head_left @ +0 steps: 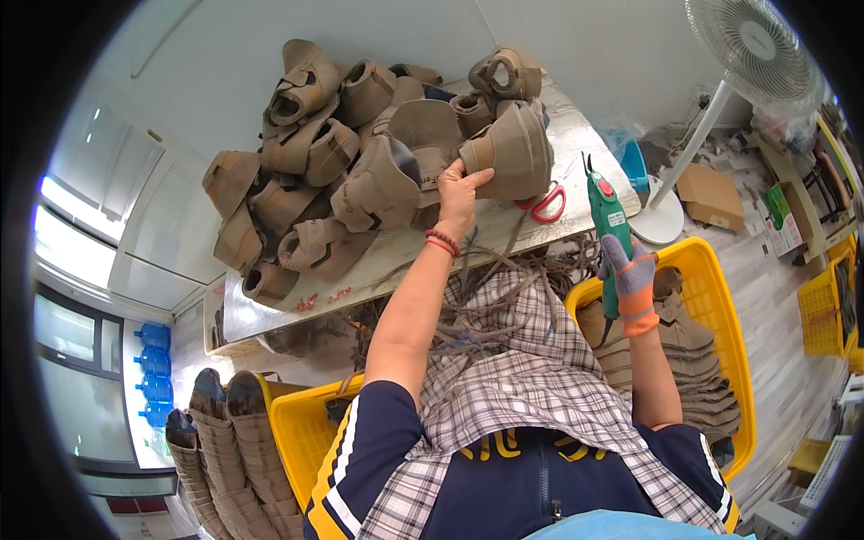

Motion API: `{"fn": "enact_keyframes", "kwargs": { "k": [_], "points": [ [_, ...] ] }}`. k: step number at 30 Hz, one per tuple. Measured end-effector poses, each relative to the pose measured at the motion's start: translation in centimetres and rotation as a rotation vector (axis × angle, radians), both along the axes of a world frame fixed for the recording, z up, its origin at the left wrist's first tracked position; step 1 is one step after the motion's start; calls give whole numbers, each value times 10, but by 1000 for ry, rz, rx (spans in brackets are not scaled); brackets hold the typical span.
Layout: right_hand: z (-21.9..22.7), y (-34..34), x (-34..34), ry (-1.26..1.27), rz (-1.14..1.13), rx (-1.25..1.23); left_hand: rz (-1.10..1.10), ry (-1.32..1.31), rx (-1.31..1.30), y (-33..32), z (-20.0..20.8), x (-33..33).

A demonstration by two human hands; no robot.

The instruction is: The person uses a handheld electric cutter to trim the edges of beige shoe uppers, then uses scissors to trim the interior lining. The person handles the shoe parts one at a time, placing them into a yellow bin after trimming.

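My left hand (462,191), bare and with a red bead bracelet at the wrist, grips the edge of a brown shoe upper (522,155) between thumb and fingers. The upper is held tilted over the right part of the table, beside the pile. My right hand (630,274), in a grey and orange glove, is closed around green electric scissors (607,211). Their dark blades point up and stand apart from the upper. Red-handled scissors (547,204) lie on the table below the upper.
More brown uppers (369,184) are heaped on the white table (576,112). Cut strips (504,270) hang across my checked apron (531,324). A yellow basket (715,270) with stacked uppers stands right, another yellow basket (292,423) left. A white fan (661,211) stands behind at right.
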State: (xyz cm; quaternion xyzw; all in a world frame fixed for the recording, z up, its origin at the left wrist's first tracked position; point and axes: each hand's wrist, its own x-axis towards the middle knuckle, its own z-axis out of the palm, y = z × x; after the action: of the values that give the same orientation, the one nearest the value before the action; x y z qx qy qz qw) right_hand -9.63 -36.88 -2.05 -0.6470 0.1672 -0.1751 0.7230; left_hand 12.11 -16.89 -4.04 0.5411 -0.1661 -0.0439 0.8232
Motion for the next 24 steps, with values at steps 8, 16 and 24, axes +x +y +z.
{"fn": "enact_keyframes", "kwargs": {
  "k": [8,16,24],
  "points": [
    [1,12,6,-7,50,-18,154,-433,332,56,41,-7],
    [-3,12,9,-18,25,11,113,-876,983,50,60,-38],
    [-21,6,10,71,-6,18,-43,-718,1024,48,60,-25]
  ]
}}
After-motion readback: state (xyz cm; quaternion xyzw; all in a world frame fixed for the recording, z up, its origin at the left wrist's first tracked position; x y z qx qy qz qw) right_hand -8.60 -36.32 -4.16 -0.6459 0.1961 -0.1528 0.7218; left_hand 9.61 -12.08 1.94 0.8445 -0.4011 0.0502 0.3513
